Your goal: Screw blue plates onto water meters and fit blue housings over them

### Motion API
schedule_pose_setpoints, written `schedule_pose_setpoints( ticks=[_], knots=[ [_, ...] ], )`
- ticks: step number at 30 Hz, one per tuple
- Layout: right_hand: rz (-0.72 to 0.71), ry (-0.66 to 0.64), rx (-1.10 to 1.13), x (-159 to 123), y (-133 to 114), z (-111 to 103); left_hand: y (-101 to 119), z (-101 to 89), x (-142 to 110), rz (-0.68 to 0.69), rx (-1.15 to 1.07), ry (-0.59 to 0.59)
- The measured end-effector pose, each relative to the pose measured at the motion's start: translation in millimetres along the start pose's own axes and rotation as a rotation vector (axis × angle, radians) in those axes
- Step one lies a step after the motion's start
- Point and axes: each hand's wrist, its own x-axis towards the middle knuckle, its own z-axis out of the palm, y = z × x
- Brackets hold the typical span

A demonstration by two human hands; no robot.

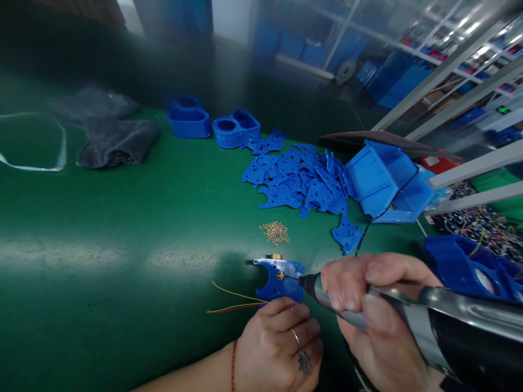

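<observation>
My left hand is closed around the lower edge of a small blue plastic plate that stands on the green table, with thin yellow and red wires trailing from it to the left. My right hand grips a grey electric screwdriver whose tip rests on a brass screw in the plate. A little heap of brass screws lies just beyond the plate.
A pile of flat blue plates lies behind, beside a tipped blue bin. Two blue housings stand further back. A grey cloth lies at the left. Metal rails and a blue tray with wires are on the right.
</observation>
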Motion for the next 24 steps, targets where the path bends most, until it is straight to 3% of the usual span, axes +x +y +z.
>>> schedule_pose_setpoints(
  ticks=[7,12,17,24],
  knots=[
    [-0.099,-0.093,0.035,3,-4,-12,3,0.3,0,-0.001,0.027,-0.005],
    [-0.239,0.14,0.129,19,-11,-19,1,3.8,-1,0.036,0.056,0.043],
    [-0.341,0.251,0.168,39,27,-22,-2,5.0,-3,0.04,0.063,-0.011],
    [-0.279,0.276,0.178,44,59,-26,-6,6.3,-8,0.049,0.092,-0.046]
  ],
)
